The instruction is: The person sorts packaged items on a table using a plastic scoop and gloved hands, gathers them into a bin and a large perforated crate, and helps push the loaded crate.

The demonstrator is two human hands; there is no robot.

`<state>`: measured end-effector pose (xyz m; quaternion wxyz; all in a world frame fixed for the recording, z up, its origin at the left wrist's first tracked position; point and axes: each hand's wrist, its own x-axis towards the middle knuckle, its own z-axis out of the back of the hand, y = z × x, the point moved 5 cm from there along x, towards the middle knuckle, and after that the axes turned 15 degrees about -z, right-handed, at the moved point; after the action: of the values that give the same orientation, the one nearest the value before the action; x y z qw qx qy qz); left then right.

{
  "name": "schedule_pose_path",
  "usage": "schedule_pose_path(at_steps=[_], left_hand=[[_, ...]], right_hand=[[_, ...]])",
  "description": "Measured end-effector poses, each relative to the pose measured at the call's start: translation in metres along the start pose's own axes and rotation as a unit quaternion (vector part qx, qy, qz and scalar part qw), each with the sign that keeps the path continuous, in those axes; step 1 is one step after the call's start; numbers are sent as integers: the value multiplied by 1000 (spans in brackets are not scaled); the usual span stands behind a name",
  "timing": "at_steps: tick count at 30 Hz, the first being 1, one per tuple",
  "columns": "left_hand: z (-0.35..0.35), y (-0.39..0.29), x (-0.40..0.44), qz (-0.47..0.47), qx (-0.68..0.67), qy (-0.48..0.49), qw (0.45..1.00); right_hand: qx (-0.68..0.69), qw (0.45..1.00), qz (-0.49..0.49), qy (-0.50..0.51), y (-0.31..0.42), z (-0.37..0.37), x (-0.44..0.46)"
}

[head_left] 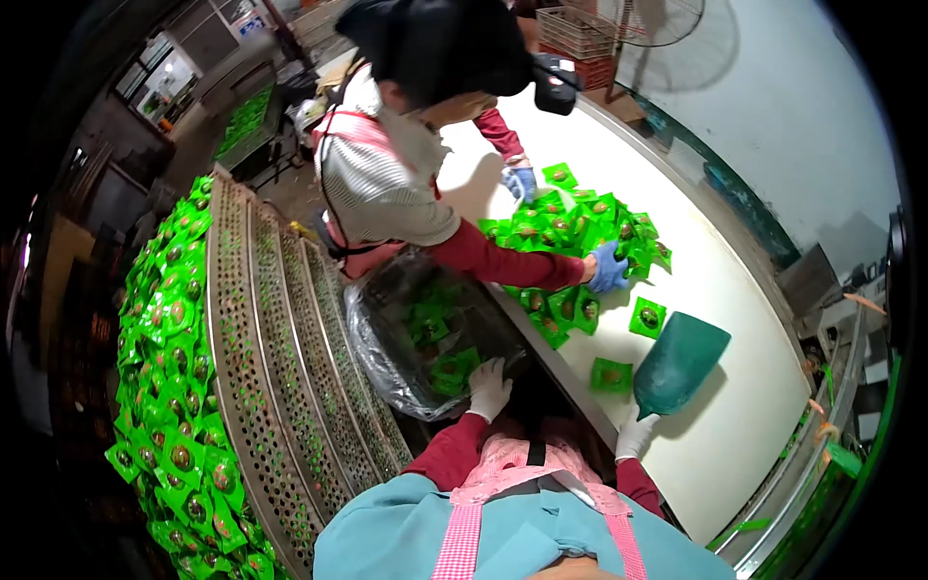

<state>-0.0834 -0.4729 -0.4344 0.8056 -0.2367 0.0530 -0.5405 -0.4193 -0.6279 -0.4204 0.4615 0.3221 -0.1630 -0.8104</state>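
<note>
My left hand (489,390), in a white glove, is closed on the near rim of a crate (372,333) lined with clear plastic, with some green packets (454,370) inside. In my right hand (635,435), also gloved in white, is the handle of a dark green scoop (681,365), whose broad blade is over the white table (739,425). Two single packets lie near the scoop, one (611,375) left of it and one (648,317) above it. Further up the table is a pile of green packets (551,227).
Across the table corner a co-worker (387,184) leans in, both blue-gloved hands (609,268) at the pile. Perforated metal trays (280,358) stand at the left, beside a large heap of green packets (174,387). A fan (662,14) stands by the wall.
</note>
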Motion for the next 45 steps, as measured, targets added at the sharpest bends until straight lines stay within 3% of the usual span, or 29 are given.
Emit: schedule_pose_path(at_steps=[4, 6, 8, 9, 10, 20, 22, 26, 28, 30, 31, 32, 33, 34, 36, 38, 39, 41, 42, 45], left_hand=[[-4, 6, -2, 9, -7, 48, 999], [1, 5, 0, 7, 10, 46, 999], [2, -1, -4, -16, 2, 36, 999], [-1, 1, -4, -7, -4, 55, 998], [-2, 4, -1, -2, -9, 72, 997], [3, 1, -4, -64, 21, 35, 997], [3, -3, -3, -52, 28, 65, 996], [3, -1, 0, -49, 28, 58, 997], [1, 2, -2, -49, 22, 75, 996], [-2, 4, -3, -49, 14, 79, 996], [-4, 5, -4, -44, 8, 88, 995], [-3, 5, -3, -39, 3, 95, 995], [-1, 4, -2, -36, -2, 95, 995], [-3, 4, -3, -37, -1, 100, 994], [0, 2, 0, -57, 2, 56, 997], [2, -2, -1, -37, 1, 64, 997], [3, -3, 1, -22, 5, 77, 997], [1, -4, 6, -5, 11, 88, 996], [3, -4, 5, -9, 12, 72, 997], [1, 0, 3, -5, 8, 68, 998]], right_hand=[[-53, 998, 18, -42, -5, -3, 12], [10, 990, 112, -82, -15, -8, 19], [-54, 997, 47, -24, 12, 13, -8], [-32, 996, 76, -31, 2, 7, 0], [-72, 996, 43, -38, 4, 8, -2], [-81, 994, 37, -70, 11, 11, -11], [-81, 993, 28, -79, 4, 8, -4], [-68, 997, -19, -36, -2, 4, 10], [146, 978, -78, 128, -14, -11, 24], [198, 963, -109, 145, 2, -7, 23], [148, 988, 24, 29, 7, -2, 33], [93, 979, 158, -87, 18, 4, 33], [-3, 963, 219, -158, 40, 20, 22], [-4, 997, 4, 79, 68, 35, 15], [93, 982, 139, 83, 101, 45, 34], [228, 957, 34, 173, 114, 31, 89], [334, 898, -31, 284, 144, 23, 96], [201, 962, 24, 185, 200, 21, 138], [-55, 988, 139, -35, 226, 24, 163], [-160, 985, 67, -24, 278, -24, 203]])
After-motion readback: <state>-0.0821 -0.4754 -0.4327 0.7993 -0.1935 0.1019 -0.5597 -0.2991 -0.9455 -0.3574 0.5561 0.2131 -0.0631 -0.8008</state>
